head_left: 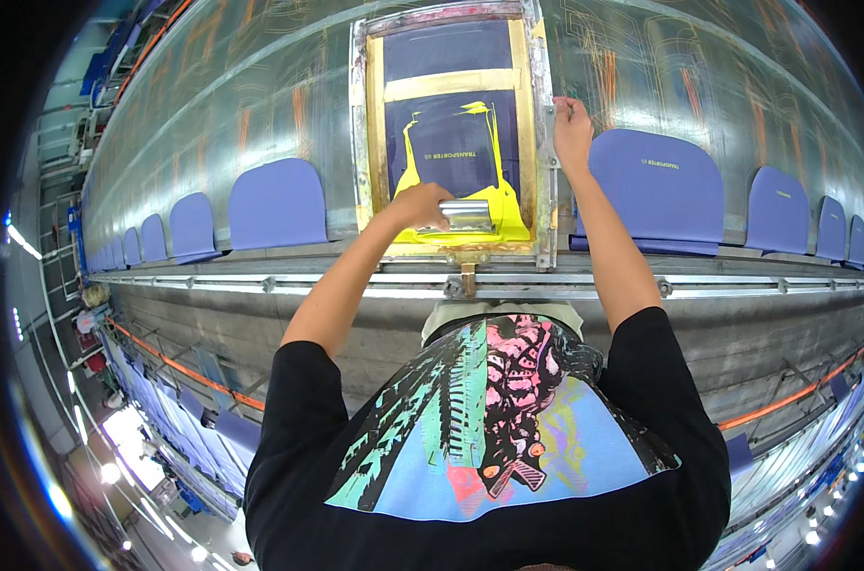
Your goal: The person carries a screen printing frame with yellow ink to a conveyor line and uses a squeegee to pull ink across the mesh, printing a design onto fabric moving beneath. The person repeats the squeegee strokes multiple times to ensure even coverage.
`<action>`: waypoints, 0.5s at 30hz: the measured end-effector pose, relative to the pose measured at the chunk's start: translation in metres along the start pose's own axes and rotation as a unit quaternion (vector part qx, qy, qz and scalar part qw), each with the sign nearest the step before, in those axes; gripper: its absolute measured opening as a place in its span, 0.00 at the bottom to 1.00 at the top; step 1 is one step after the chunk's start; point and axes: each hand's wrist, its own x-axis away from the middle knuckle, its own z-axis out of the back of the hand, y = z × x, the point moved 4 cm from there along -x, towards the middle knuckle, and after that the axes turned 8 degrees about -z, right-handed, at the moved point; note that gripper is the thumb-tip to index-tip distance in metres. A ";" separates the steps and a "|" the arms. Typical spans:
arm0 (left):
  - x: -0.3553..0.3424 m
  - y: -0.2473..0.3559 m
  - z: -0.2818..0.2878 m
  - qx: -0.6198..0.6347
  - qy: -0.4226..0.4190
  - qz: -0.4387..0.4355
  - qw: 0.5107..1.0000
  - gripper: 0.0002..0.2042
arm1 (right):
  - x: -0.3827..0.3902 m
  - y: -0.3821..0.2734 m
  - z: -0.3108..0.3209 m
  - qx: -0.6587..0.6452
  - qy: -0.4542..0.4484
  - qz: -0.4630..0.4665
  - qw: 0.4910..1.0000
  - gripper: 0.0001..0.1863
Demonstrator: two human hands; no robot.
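A screen printing frame [545,205] lies in front of me, its mesh taped in yellow along the borders and over a crossband. Bright yellow ink [511,224] pools at its near end, and streaks of it run up both sides of the dark mesh window [451,133]. My left hand [421,207] is closed round the left end of a shiny metal squeegee [467,216], which sits in the ink. At the frame's right edge, beside a metal bracket, my right hand [573,133] has its fingers curled against the side rail.
Purple fabric panels lie in a row along the long glossy table [736,86]; the large one [656,190] right of the frame carries small yellow print, another [278,203] lies to the left. A metal rail [375,283] runs along the near edge. Further panels line tables behind me.
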 end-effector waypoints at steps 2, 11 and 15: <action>-0.010 -0.013 0.000 0.039 -0.071 -0.011 0.997 0.25 | 0.004 0.004 0.002 0.020 -0.010 -0.016 1.000 0.13; -0.069 -0.008 0.107 -0.245 0.332 -0.004 0.911 0.13 | -0.027 0.022 -0.009 0.007 -0.019 -0.025 0.999 0.14; -0.069 0.005 0.047 -0.316 0.425 -0.036 0.847 0.19 | -0.032 0.036 -0.015 0.004 0.002 -0.006 1.000 0.15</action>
